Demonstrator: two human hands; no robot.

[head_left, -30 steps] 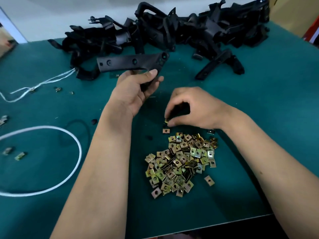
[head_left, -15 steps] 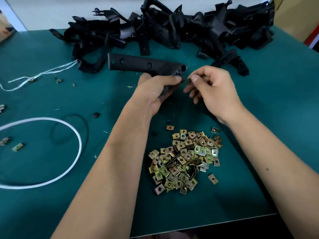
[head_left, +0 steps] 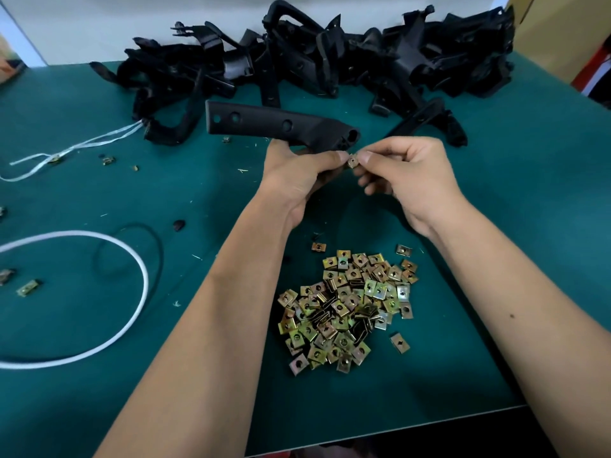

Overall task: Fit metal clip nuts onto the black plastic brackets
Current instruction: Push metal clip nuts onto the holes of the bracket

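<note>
The left hand (head_left: 299,175) gripped a black bracket (head_left: 277,125) by its right end, fingers curled round it, and held it above the green counter (head_left: 496,226) with its long arm stretching away to the left. The right hand (head_left: 408,180) pinched a single clip nut (head_left: 352,161) between thumb and forefinger, just beside the left thumb tip and right below the bracket's thick end; whether the nut touched the plastic could not be told. Below both hands, between the forearms, lay a heap of nuts (head_left: 347,309), with a few strays around its edges. Beyond the hands, a long pile of brackets (head_left: 330,57) ran along the far side of the counter. Left of the left arm lay a white cord loop (head_left: 142,285) with a thin black ring (head_left: 158,256) overlapping it, and farther off to the upper left a bundle of white string (head_left: 82,145). Some loose nuts (head_left: 28,287) sat at the far left near the loop.
</note>
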